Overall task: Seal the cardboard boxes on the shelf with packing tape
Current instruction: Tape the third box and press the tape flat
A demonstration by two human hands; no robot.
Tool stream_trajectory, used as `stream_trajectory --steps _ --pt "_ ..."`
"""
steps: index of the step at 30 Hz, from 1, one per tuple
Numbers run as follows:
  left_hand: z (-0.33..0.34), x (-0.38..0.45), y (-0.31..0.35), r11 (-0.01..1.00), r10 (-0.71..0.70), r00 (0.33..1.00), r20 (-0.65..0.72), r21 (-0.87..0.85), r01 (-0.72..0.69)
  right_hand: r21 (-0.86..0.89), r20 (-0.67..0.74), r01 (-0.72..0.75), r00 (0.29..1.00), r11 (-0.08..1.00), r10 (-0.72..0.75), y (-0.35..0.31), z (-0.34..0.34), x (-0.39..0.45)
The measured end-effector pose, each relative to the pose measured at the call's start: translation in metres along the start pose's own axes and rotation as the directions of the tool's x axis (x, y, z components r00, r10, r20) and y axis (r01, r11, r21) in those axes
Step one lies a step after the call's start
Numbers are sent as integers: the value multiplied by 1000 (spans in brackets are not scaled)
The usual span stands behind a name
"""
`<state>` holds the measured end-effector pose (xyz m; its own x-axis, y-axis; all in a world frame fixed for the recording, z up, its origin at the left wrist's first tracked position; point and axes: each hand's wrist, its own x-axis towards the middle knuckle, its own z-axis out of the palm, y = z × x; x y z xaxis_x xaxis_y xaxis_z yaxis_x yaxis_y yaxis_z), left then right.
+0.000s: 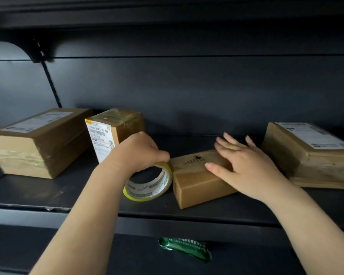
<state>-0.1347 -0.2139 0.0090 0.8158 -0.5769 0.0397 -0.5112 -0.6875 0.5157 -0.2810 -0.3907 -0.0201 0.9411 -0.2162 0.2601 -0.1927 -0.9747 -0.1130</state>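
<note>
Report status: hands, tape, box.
Left hand gripping tape roll beside small box. Right hand flat, open, on its top. Nothing in the way.

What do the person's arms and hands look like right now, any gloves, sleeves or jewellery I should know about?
Both arms come in bare from the lower edge of the head view, with no sleeve showing on either forearm. The left hand and the right hand wear no gloves. No watch, bracelet or ring shows on the wrists or visible fingers. The visible nails look short and unpainted.
</note>
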Motion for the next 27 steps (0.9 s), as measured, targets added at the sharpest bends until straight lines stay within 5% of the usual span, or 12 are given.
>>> stream_trajectory --steps 2,5,13,16,19,21,24,27 --pt "2 -1 2 999 30 999 -11 19 -30 -10 -25 141 990 990 -141 -25 1 6" --pt "2 0 2 999 45 999 -11 10 -45 97 122 274 951 957 -285 -50 11 11" --pt "1 1 -5 999 30 1000 0 -41 -30 222 193 -66 981 973 23 6 -2 -2" --pt "1 0 -5 998 36 999 -25 -54 -38 86 181 -121 978 989 104 5 -8 4" --pt "2 -1 -3 996 71 997 -36 -47 -72 71 142 93 985 993 -102 -10 -16 13" --pt "3 -2 0 994 109 993 -36 -23 -110 95 288 253 919 963 -270 -30 -12 23" --pt "3 -3 0 992 109 994 -4 -69 -109 56 420 295 860 954 -290 -51 -2 37" --pt "-8 -9 -8 966 143 987 78 -229 -122 114 350 272 889 956 -294 -44 -2 37"
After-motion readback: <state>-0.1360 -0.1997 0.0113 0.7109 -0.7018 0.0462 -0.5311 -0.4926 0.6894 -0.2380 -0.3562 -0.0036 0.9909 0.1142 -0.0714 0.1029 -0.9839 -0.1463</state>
